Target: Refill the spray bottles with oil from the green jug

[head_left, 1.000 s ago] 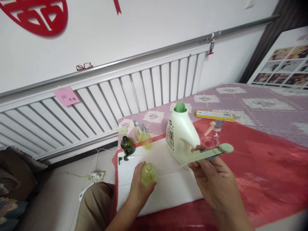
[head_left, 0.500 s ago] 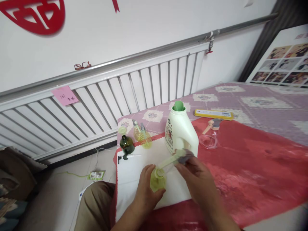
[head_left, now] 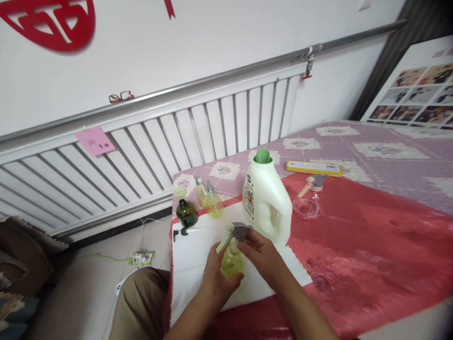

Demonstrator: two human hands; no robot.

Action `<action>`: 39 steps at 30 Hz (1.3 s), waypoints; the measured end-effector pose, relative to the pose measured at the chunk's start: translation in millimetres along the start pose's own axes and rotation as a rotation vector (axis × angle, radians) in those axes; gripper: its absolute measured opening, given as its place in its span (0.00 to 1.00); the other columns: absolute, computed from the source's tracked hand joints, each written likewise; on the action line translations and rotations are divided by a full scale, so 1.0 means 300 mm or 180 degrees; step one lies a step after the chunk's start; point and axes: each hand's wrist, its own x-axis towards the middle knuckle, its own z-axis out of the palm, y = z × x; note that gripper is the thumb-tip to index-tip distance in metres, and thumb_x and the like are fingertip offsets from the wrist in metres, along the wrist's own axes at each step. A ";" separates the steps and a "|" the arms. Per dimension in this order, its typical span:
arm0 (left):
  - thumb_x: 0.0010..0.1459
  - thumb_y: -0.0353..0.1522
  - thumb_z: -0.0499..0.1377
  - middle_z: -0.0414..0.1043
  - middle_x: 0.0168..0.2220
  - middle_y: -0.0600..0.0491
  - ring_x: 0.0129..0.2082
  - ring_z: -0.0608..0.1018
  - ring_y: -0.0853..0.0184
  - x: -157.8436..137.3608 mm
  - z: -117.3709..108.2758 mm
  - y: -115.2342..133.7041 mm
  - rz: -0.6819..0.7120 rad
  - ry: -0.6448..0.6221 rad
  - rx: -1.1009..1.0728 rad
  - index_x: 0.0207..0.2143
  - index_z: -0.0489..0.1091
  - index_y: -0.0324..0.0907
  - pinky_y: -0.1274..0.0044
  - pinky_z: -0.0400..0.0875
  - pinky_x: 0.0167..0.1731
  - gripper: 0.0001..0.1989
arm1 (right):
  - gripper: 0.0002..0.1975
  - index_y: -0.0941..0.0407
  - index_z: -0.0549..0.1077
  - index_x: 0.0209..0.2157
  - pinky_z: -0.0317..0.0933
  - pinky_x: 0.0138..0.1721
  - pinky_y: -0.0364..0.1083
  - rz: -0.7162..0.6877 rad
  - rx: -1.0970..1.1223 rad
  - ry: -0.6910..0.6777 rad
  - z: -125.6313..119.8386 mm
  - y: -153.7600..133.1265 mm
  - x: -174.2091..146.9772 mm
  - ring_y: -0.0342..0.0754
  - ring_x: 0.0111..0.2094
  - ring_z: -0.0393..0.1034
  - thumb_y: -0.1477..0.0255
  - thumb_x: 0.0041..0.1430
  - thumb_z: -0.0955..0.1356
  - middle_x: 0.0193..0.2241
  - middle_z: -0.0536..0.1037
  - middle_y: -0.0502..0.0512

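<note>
My left hand (head_left: 220, 276) is wrapped around a small yellow-green spray bottle (head_left: 232, 264) that stands on a white cloth (head_left: 191, 269). At the bottle's mouth, my right hand (head_left: 260, 252) grips a trigger spray head (head_left: 238, 232) with a grey lever and pale green nozzle. The head sits over the neck; whether its threads are engaged I cannot tell. Just behind my hands stands a large white detergent jug (head_left: 267, 198) with a green spout (head_left: 263, 156) and no cap on it.
To the left are a dark green bottle (head_left: 187, 215), a black pump top (head_left: 181, 233) and two yellow spray bottles (head_left: 214, 208). A clear pink spray bottle (head_left: 309, 205) stands right on the red cloth (head_left: 368, 236), near a yellow case (head_left: 314, 168). A white radiator (head_left: 159, 146) lines the wall.
My right hand has moved left with the spray head, from beside the bottle to its mouth. My left hand has stayed on the bottle.
</note>
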 end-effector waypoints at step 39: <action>0.40 0.26 0.65 0.70 0.54 0.46 0.56 0.72 0.50 0.005 0.002 0.014 0.0156 0.0076 -0.0155 0.53 0.68 0.44 0.58 0.68 0.59 0.33 | 0.10 0.50 0.77 0.42 0.63 0.48 0.54 -0.0199 -0.0944 -0.0473 0.004 -0.028 -0.004 0.53 0.44 0.72 0.70 0.59 0.68 0.40 0.80 0.51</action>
